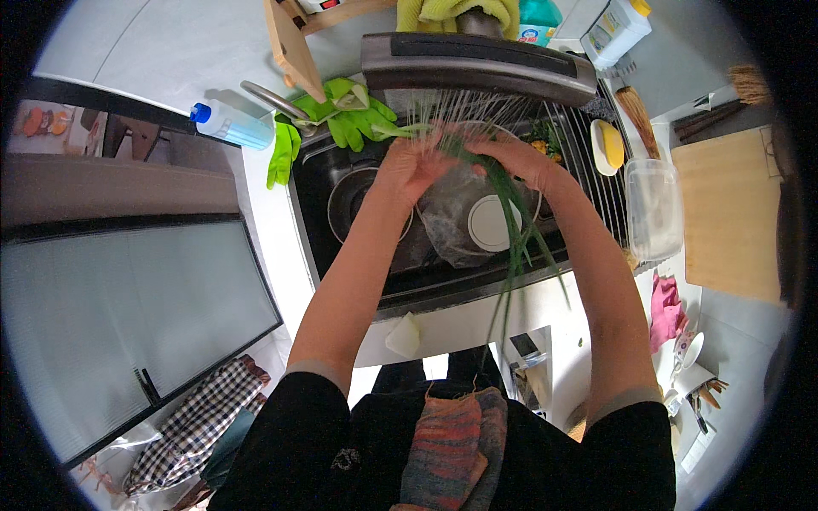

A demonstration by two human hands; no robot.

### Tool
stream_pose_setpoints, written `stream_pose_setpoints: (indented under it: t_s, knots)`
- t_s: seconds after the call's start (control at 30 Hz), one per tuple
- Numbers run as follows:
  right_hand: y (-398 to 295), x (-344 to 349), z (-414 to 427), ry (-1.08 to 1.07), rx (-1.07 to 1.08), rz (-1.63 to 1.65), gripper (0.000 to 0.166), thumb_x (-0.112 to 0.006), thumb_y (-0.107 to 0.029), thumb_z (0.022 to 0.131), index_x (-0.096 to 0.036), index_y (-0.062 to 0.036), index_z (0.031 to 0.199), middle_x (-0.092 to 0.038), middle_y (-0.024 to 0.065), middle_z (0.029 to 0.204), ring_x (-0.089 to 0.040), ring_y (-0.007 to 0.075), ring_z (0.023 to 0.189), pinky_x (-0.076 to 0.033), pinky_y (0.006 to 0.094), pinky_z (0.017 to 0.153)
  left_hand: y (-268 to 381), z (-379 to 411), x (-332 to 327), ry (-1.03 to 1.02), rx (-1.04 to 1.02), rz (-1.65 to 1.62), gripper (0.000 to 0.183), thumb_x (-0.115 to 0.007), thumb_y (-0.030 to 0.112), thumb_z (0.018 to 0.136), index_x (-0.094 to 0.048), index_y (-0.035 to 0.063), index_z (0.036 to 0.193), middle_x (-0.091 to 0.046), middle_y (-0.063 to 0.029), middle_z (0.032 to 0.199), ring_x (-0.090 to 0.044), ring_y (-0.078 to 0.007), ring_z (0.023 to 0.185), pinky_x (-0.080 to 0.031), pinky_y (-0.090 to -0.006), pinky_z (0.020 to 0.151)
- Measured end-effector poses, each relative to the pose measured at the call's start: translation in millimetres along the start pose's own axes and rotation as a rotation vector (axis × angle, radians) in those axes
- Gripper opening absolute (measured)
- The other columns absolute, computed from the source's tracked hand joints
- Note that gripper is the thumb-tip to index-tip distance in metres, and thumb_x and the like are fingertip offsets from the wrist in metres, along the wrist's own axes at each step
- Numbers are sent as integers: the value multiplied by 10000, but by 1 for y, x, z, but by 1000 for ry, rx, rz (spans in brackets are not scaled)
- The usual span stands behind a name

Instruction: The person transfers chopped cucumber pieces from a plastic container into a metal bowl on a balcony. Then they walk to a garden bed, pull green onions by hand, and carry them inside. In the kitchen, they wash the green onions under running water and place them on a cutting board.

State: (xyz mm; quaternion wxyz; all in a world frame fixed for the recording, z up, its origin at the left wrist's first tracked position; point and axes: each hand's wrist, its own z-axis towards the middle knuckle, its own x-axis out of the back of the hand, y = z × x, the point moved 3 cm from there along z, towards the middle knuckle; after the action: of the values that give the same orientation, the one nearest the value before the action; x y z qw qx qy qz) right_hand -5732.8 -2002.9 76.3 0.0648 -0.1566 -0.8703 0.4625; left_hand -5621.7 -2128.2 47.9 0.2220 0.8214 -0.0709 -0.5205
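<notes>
Water sprays in thin streams from a wide dark faucet point(476, 67) onto both my hands. My left hand point(415, 160) is closed around the pale stem end of some green onions point(505, 191). My right hand point(511, 156) grips the same bunch farther along, where the leaves turn dark green; their long tips hang over the sink's front edge. Below the hands, in the black sink point(396, 290), sit a clear plastic bag point(447, 236), a round white lid or dish point(491, 223) and a round bowl partly hidden by the arms. A dark pan point(345, 204) lies to the left, partly behind my left forearm.
Green rubber gloves point(358, 124) lie over the sink's back left rim beside a bottle of blue liquid point(236, 128). On the right stand a drying rack point(591, 191), a yellow sponge point(613, 145) in a dish and a clear plastic container point(655, 211). A white piece point(404, 335) rests on the front counter.
</notes>
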Motion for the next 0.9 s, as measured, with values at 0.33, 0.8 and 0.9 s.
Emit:
stream_pose_setpoints:
  t_s: [0.33,0.8,0.9]
  knots:
    - [1,43,-16,95,153,-883,241,-662,-196,783,-661,-61,983,-661,85,862,-607,190,760,-451,316,720,43,-38,26,506,-295,383,137,-613,52,841,-559,17,962,-595,-76,790,-556,-151,590,-511,-287,478]
    - [126,209,-165,1315,80,-379,369,-664,-319,784,-647,-7,982,-672,164,872,-651,249,808,-479,344,725,29,-40,23,551,-299,167,166,-530,49,902,-526,-17,1054,-587,-121,928,-572,-180,625,-578,-356,694]
    - [191,238,-190,1389,-23,-524,285,-604,-241,796,-657,-33,985,-668,163,927,-640,304,892,-482,356,800,24,-40,20,518,-281,74,194,-510,55,914,-525,-4,1098,-581,-126,986,-591,-192,743,-564,-397,799]
